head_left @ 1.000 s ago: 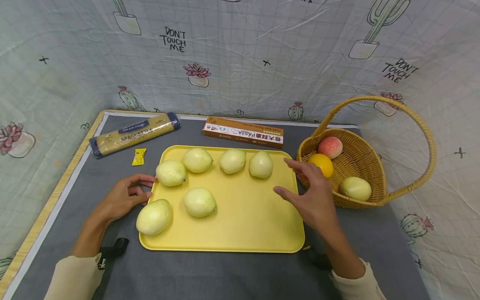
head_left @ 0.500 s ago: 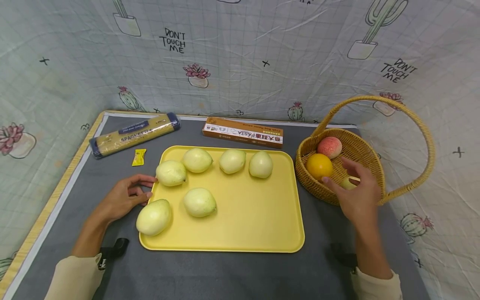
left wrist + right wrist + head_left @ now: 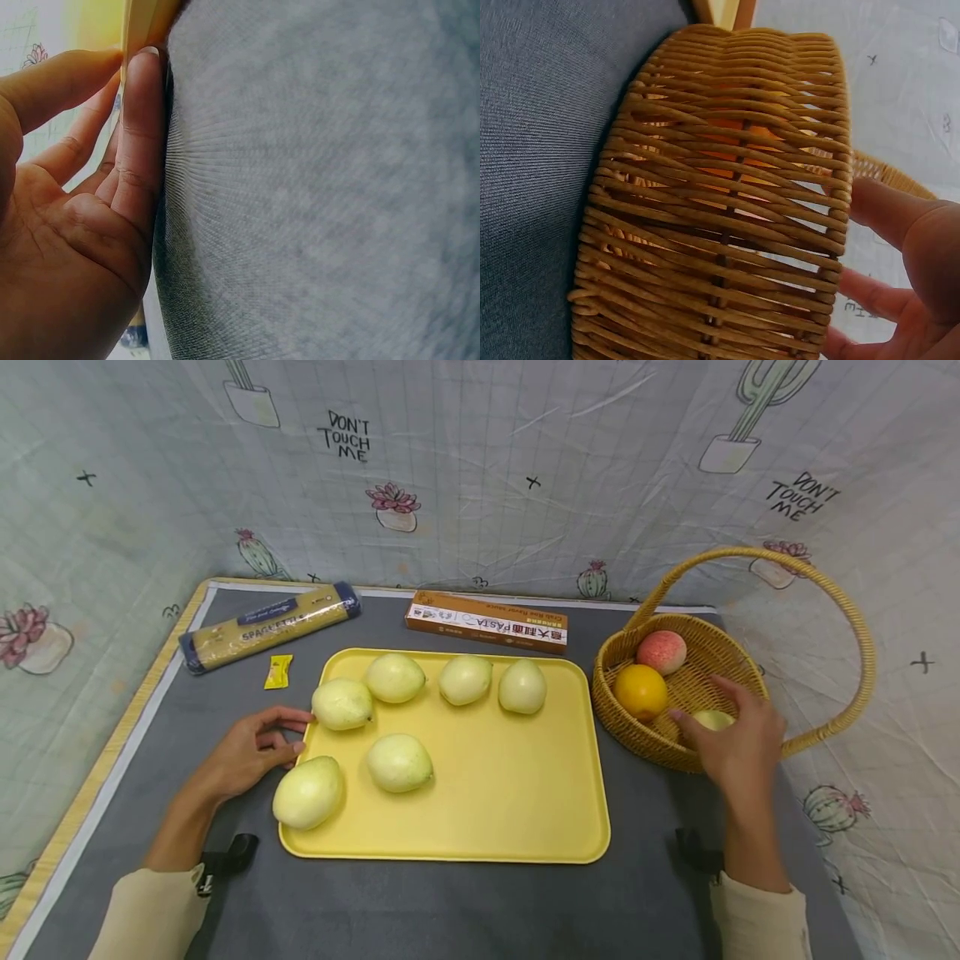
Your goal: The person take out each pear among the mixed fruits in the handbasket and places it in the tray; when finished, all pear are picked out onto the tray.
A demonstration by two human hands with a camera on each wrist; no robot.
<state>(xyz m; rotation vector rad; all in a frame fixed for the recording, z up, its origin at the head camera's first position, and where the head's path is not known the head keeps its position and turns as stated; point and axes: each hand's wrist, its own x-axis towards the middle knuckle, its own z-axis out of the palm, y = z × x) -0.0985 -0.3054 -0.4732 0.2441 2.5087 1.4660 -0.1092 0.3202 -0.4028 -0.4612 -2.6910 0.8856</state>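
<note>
My left hand (image 3: 247,756) pinches the left rim of the yellow tray (image 3: 495,777), thumb above and a finger below, as the left wrist view shows. Several pale green, oval fruits (image 3: 400,763) lie on the tray, mostly toward its left and far side. My right hand (image 3: 738,739) reaches over the near side of the wicker basket (image 3: 633,739), thumb and fingers spread around another pale green fruit (image 3: 712,720), which is partly covered. No firm grip on it is visible. Beside it in the basket are an orange (image 3: 640,692) and a peach (image 3: 662,652).
A spaghetti packet (image 3: 270,627) lies at the back left, with a small yellow wrapped sweet (image 3: 278,672) near it. Behind the tray is a brown pasta box (image 3: 487,622). The basket's tall handle (image 3: 862,635) arches out to the right. Printed cloth hangs around the table.
My right hand has moved right from the tray's right edge, past the orange, and down over the pale green fruit in the basket. The left hand has stayed at the tray rim.
</note>
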